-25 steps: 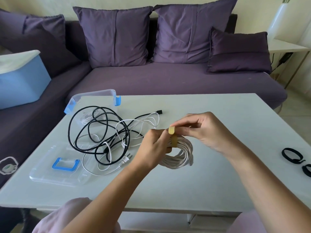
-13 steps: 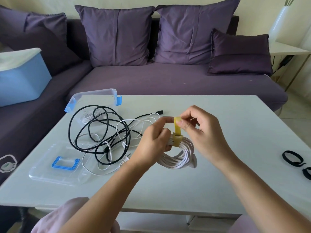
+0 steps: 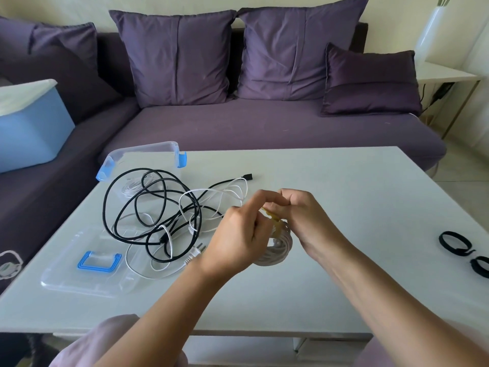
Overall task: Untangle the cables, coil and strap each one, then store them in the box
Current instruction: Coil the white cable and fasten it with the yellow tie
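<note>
Coiled white cable: over white table centre, left hand fingers curled round it, right hand pinching yellow strap on it. Tangled black and white cables: table left. Clear plastic box, blue clips: behind tangle, white cable bundle inside.

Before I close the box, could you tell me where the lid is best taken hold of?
Probably by its blue handle, from above: the lid lies flat on the table, handle side up, and a white cable lies over its right edge, so come from the left.
</note>
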A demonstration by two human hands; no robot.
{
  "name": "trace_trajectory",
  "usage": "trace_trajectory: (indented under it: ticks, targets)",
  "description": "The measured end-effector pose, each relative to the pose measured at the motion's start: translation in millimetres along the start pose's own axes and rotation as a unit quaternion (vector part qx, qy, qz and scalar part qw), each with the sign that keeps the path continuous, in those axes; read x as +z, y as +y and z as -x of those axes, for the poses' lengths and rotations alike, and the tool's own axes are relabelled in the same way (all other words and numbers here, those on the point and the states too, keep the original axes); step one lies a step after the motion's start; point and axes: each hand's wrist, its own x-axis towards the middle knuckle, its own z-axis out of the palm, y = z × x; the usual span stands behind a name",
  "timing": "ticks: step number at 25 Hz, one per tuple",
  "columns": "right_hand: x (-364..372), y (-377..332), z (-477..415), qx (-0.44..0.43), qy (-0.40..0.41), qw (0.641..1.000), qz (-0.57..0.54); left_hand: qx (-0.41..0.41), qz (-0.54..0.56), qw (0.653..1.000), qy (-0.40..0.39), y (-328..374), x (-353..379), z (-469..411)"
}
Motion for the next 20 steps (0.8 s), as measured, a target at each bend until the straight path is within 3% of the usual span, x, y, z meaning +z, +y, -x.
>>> trace_trajectory:
  ticks: [5, 7, 14, 20]
  targets:
    - [-6, 3, -10, -0.039, 0.112, 0.991, -0.055, -0.150, 0.044, 0.987, -0.023, 3, 8, -8]
    - [-14, 3, -14, -0.068, 0.138, 0.986, -0.057, -0.160, 0.027, 0.986, -0.037, 2, 9, -7]
    - [-19, 1, -9, -0.144, 0.105, 0.984, 0.028, -0.142, 0.011, 0.990, -0.005, -15, 0, -12]
    - [-13, 7, -1, -0.272, 0.073, 0.939, 0.197, -0.183, 0.004, 0.983, 0.027, -23, -1, -14]
